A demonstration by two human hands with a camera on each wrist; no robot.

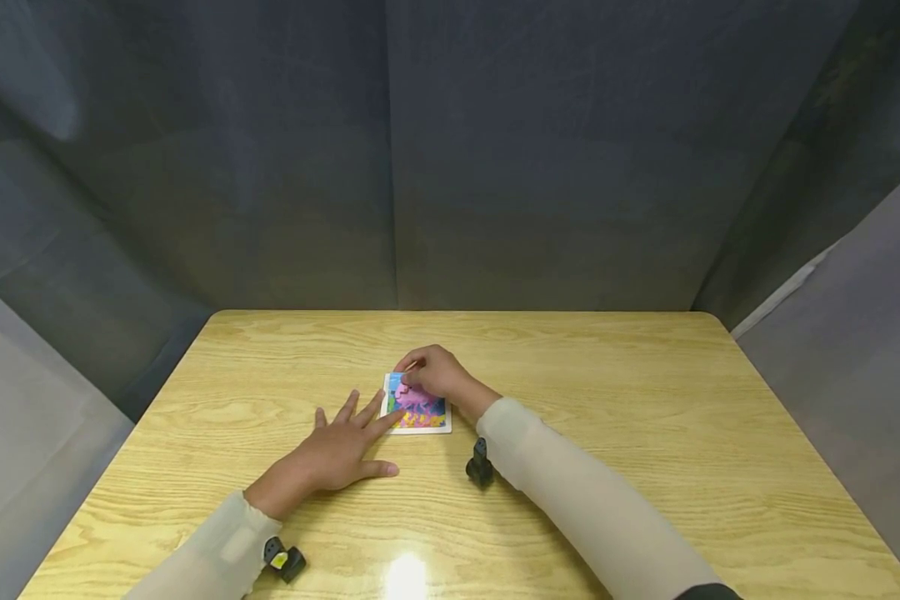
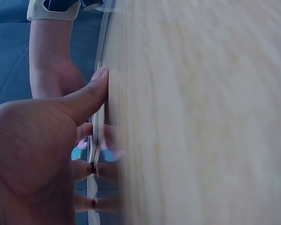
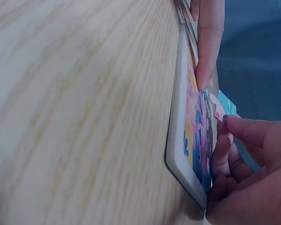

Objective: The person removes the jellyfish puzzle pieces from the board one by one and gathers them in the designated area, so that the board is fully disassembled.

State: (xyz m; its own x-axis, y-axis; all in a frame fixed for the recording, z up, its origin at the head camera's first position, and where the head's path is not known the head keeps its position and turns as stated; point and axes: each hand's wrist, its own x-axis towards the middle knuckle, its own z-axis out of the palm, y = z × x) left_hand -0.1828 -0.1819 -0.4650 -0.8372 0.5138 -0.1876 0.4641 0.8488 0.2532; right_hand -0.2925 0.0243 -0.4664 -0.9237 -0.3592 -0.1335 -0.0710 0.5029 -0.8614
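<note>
White-rimmed pink, blue, yellow puzzle point(image 1: 423, 410)

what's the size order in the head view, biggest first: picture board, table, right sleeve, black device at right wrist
1. Table
2. Right sleeve
3. Picture board, partly covered
4. Black device

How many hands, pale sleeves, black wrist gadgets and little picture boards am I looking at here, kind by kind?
Left hand and right hand: 2
Left sleeve and right sleeve: 2
Left wrist gadget and right wrist gadget: 2
Picture board: 1
Total: 7
</note>
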